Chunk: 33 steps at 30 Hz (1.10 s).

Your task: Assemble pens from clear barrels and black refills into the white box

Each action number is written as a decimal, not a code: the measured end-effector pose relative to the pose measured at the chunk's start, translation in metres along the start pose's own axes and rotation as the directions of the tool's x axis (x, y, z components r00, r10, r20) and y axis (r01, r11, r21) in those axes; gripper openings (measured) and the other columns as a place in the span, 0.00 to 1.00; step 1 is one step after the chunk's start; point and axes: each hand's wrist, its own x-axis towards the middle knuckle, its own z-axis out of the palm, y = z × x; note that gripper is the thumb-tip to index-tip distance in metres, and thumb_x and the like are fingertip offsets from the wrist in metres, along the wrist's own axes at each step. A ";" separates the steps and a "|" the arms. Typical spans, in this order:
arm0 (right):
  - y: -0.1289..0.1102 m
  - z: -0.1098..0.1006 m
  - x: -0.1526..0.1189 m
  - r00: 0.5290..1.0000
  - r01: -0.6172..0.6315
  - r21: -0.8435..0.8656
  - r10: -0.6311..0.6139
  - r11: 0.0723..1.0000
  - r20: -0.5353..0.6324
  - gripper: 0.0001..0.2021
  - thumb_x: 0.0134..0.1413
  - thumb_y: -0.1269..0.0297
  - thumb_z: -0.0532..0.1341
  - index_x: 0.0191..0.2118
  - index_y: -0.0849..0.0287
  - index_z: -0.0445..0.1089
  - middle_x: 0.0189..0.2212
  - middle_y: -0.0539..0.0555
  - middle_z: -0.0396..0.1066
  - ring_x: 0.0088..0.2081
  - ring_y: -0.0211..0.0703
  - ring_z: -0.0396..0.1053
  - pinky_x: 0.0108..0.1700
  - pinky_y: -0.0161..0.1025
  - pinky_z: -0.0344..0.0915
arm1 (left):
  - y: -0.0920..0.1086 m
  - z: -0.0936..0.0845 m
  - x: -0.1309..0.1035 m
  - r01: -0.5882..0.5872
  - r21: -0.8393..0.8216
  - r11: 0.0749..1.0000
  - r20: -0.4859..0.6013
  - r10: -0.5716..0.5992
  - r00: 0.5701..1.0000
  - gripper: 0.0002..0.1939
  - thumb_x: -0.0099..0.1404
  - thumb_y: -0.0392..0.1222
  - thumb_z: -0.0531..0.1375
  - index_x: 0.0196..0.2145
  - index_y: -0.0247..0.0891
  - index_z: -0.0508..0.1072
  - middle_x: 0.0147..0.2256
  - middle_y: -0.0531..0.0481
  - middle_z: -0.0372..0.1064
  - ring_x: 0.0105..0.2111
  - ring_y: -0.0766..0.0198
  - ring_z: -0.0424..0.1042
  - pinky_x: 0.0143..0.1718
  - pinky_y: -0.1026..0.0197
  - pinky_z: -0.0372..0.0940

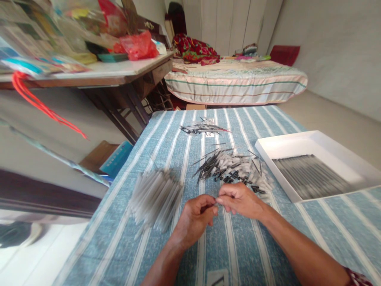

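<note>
My left hand (199, 214) and my right hand (238, 201) meet at the fingertips above the striped cloth. Both have their fingers pinched; whatever lies between them is too small or hidden to make out. Just beyond my right hand spreads a loose heap of small white and black pieces (235, 165), with thin black sticks at its left side. To the left of my left hand lies a thick pile of translucent grey tubes (157, 196). A white box (278, 172) at the right holds a row of slim grey-black sticks (311, 174).
A blue and white striped cloth (190, 254) covers the table. Farther back lies a small pile of thin dark sticks (206, 127). A cluttered side table (145, 65) with a red plastic bag (139, 45) stands at left. Behind is a bed (238, 81).
</note>
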 end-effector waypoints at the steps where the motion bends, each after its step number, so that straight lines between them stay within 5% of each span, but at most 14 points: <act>1: 0.000 0.000 0.000 1.000 -0.007 -0.036 0.007 0.999 -0.013 0.17 0.55 0.56 0.55 0.19 0.60 0.62 0.12 0.45 0.60 0.15 0.30 0.57 0.18 0.28 0.52 | 0.000 0.000 0.000 0.001 0.002 1.000 0.000 -0.001 1.000 0.02 0.54 0.35 0.58 0.26 0.37 0.71 0.17 0.58 0.60 0.17 0.70 0.62 0.20 0.67 0.57; 7: 0.001 0.000 0.000 0.998 -0.045 0.028 0.044 0.999 0.048 0.12 0.53 0.57 0.56 0.25 0.60 0.63 0.15 0.45 0.63 0.15 0.31 0.59 0.18 0.28 0.54 | 0.001 0.000 0.000 0.000 0.011 1.000 -0.003 0.000 1.000 0.02 0.54 0.35 0.58 0.25 0.36 0.70 0.17 0.58 0.60 0.17 0.70 0.62 0.20 0.67 0.57; 11: 0.001 0.000 0.000 0.998 -0.047 -0.021 0.048 0.999 0.029 0.19 0.56 0.55 0.53 0.18 0.60 0.59 0.11 0.45 0.59 0.14 0.30 0.57 0.17 0.27 0.53 | 0.000 0.001 0.000 0.001 -0.007 1.000 -0.014 -0.001 1.000 0.01 0.54 0.35 0.59 0.26 0.37 0.70 0.18 0.58 0.61 0.17 0.70 0.62 0.20 0.67 0.58; 15: 0.001 0.000 -0.001 0.997 -0.064 0.035 0.062 0.997 0.054 0.12 0.53 0.57 0.56 0.25 0.60 0.63 0.15 0.45 0.63 0.16 0.31 0.60 0.18 0.27 0.55 | 0.000 0.001 0.000 -0.004 0.003 1.000 -0.023 0.004 1.000 0.01 0.54 0.35 0.59 0.26 0.37 0.70 0.17 0.58 0.60 0.17 0.70 0.61 0.20 0.67 0.57; 19: 0.001 0.000 0.000 0.992 -0.117 0.008 0.116 0.993 0.039 0.19 0.56 0.54 0.51 0.20 0.60 0.59 0.12 0.45 0.60 0.13 0.30 0.57 0.16 0.27 0.53 | -0.001 0.001 0.000 -0.016 0.061 0.998 -0.039 0.018 0.999 0.01 0.54 0.35 0.58 0.26 0.36 0.69 0.18 0.58 0.60 0.18 0.69 0.61 0.20 0.67 0.57; 26: -0.002 0.007 0.000 0.998 -0.057 0.015 0.057 0.998 0.001 0.12 0.55 0.61 0.54 0.23 0.59 0.60 0.14 0.45 0.62 0.15 0.30 0.59 0.19 0.26 0.55 | -0.006 0.002 -0.001 -0.094 0.217 0.972 -0.064 0.111 0.992 0.03 0.56 0.35 0.56 0.26 0.36 0.70 0.17 0.57 0.60 0.18 0.69 0.60 0.20 0.66 0.55; 33: 0.001 0.025 0.006 0.929 -0.359 0.169 0.369 0.918 -0.030 0.17 0.56 0.57 0.50 0.18 0.57 0.55 0.06 0.43 0.58 0.07 0.30 0.50 0.09 0.27 0.44 | -0.008 0.007 -0.001 -0.238 0.593 0.769 -0.088 0.356 0.930 0.05 0.59 0.34 0.55 0.29 0.35 0.71 0.27 0.49 0.68 0.28 0.62 0.68 0.31 0.63 0.60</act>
